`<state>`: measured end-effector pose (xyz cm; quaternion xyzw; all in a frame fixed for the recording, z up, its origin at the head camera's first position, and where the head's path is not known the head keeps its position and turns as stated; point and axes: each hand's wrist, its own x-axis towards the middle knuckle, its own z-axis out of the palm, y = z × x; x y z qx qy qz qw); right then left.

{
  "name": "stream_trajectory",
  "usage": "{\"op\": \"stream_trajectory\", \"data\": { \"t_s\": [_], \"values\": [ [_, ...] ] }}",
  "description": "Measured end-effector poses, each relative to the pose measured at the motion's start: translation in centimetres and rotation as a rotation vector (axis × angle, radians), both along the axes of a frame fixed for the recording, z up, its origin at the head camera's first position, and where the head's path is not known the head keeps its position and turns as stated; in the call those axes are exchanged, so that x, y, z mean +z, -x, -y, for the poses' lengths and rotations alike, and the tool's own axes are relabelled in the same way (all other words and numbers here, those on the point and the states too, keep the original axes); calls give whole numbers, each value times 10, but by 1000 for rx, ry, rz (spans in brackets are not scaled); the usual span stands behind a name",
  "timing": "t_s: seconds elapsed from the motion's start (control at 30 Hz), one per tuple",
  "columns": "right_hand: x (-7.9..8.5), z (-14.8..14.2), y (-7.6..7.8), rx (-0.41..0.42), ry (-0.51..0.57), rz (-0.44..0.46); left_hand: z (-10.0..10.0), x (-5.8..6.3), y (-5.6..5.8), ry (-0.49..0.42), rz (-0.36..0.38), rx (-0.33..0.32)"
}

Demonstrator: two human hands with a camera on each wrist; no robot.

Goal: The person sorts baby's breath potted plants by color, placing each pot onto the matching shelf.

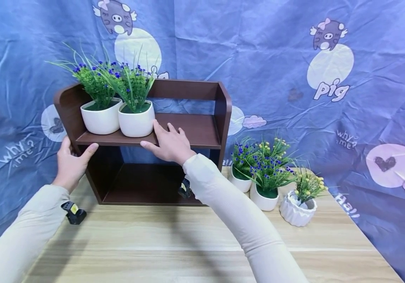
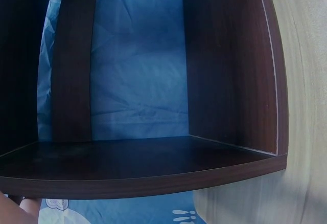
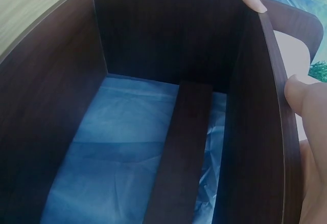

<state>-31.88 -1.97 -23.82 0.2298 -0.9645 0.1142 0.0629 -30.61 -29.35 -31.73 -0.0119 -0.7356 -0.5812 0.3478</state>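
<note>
The boxy wooden shelf, shadowed inside, seems plain dark brown, its rounded pots white, the draped cloth pig-printed blue.

A dark brown wooden two-tier shelf stands upright, its front open and its left side gripped by the left hand. On the left half of its upper tier, a rounded white pot with green grassy leaves and blue-purple flowers sits upright near the front edge, the right hand's fingers against its right side. Just left of it, a matching rounded white pot of green leaves and blue-purple flowers also stands upright.
</note>
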Motion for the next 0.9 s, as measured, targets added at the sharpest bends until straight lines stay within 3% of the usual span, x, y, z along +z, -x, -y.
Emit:
{"op": "stream_trajectory", "data": {
  "t_s": [0.57, 0.9],
  "values": [
    [-3, -1, 1, -5, 10, -27, -3, 1, -1, 8, -3, 6],
    [-6, -4, 1, 27, 109, -105, 0, -1, 3, -15, -15, -8]
  ]
}}
